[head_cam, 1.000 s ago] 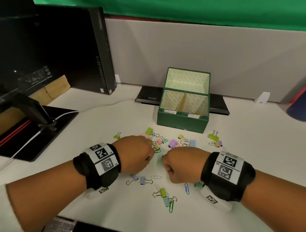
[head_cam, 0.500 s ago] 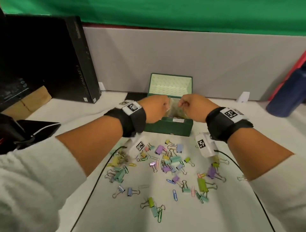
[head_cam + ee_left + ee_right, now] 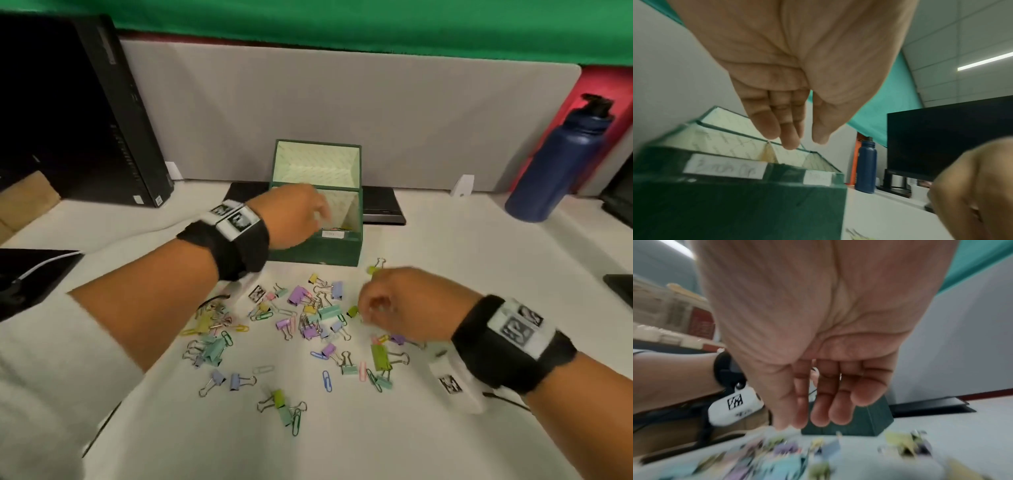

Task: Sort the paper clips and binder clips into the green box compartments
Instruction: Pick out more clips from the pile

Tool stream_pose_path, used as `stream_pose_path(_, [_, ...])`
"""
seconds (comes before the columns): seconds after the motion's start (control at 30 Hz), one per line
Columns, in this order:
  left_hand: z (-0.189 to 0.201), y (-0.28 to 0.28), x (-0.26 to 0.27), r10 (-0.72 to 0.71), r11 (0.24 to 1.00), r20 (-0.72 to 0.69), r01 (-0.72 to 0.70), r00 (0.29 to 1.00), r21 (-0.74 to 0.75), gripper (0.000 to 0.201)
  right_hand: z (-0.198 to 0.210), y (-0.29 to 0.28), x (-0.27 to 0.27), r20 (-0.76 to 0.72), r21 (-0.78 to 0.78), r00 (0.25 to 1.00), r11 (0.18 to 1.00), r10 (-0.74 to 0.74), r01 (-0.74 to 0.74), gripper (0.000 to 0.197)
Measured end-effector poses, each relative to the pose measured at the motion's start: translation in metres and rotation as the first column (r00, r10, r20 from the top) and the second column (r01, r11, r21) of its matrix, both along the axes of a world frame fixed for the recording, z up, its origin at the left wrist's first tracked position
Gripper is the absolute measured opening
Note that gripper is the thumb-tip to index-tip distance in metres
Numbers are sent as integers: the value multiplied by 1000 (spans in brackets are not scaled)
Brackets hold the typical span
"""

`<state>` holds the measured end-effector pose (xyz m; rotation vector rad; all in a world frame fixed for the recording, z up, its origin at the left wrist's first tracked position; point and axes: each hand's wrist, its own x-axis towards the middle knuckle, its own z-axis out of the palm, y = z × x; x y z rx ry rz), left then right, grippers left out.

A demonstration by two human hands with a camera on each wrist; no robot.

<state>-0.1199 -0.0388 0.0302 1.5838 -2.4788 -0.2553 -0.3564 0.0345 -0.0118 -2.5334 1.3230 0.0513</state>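
- Head view: even, soft indoor light, no hard shadows on the desk; straight edges bow toward the corners.
- Both hands smeared by motion, left hand and right hand; wrist markers unreadable.
- Left wrist view: dimmer, a ceiling light strip glows upper right; box labels blurred.
- Right wrist view: clips heavily streaked, colours only; palm soft-focused.

One green box with two compartments, two hands, one blue bottle and one black computer tower are showing, while the scattered clips are lying too numerous and overlapped to count.
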Motion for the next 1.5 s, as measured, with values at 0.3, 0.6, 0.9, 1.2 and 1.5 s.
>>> stream_pose_path(0.3, [-42, 145, 81, -111, 948, 162, 56, 981, 314, 32, -26, 29, -26, -79, -11, 988, 991, -132, 132, 35])
stream_pose_path(0.6, [-72, 166, 75, -55, 987, 193, 24, 980, 158, 45, -25, 55, -14, 38, 24, 997, 998, -65, 64, 22])
stream_pose_path(0.9, [-73, 156, 58, 17, 976, 226, -66, 974, 210, 36, -28, 57, -11, 39, 101, 995, 991, -91, 87, 20])
stream_pose_path(1.2, [-74, 149, 43, -29, 980, 161, -4, 986, 200, 10, -28, 58, -6, 39, 141, 998, 989, -57, 51, 18])
stream_pose_path(1.5, [-73, 163, 42, -104, 985, 95, 89, 990, 150, 16, -30, 54, 1, 81, -3, 994, 998, -69, 70, 7])
